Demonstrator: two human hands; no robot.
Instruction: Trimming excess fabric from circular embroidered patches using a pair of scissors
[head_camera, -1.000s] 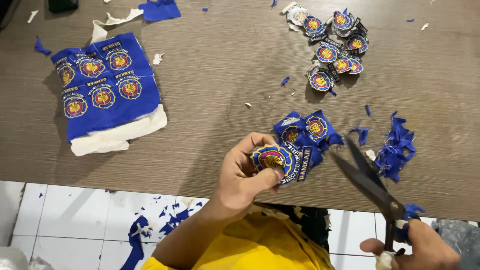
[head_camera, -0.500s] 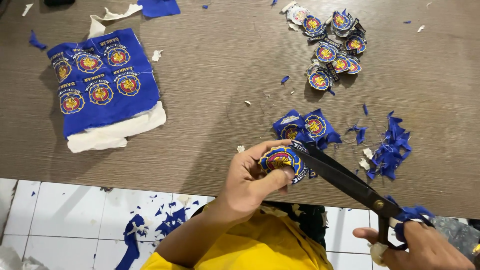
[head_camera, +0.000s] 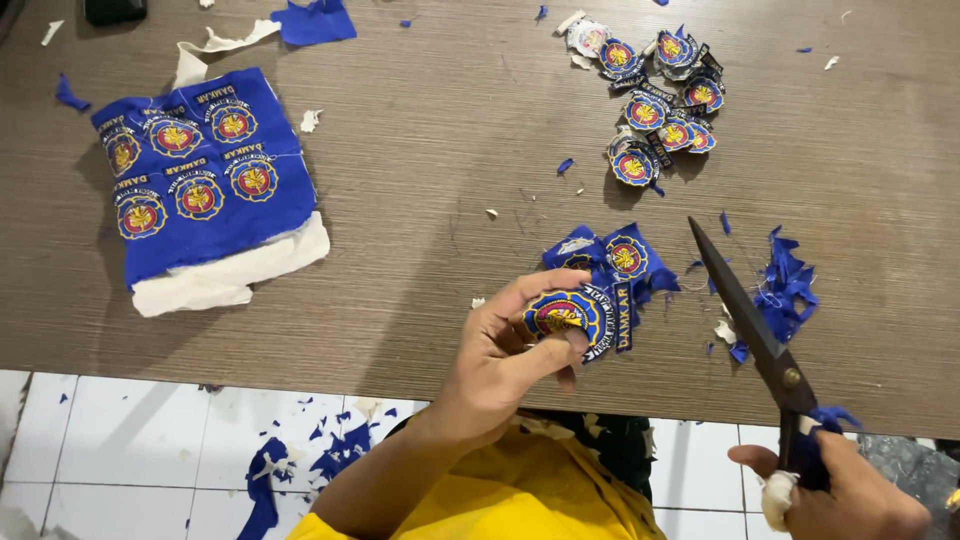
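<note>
My left hand (head_camera: 505, 350) pinches a round embroidered patch (head_camera: 562, 312) in blue, red and yellow, held just above the table's near edge. My right hand (head_camera: 845, 490) grips the handles of black scissors (head_camera: 745, 310), whose closed blades point up and to the left, apart from the patch. Beyond the held patch lies a small piece of blue cloth with patches (head_camera: 620, 255). A larger blue cloth sheet (head_camera: 195, 170) bearing several uncut patches rests on white backing at the left.
A heap of cut-out round patches (head_camera: 660, 100) sits at the far right of the brown wooden table (head_camera: 440, 170). Blue cloth scraps (head_camera: 785, 285) lie near the scissors. More blue trimmings litter the white tiled floor (head_camera: 150, 440) below.
The scissors have pulled away from the patch to the right, and their blades now point upward. My left hand still holds the patch, turned slightly.
</note>
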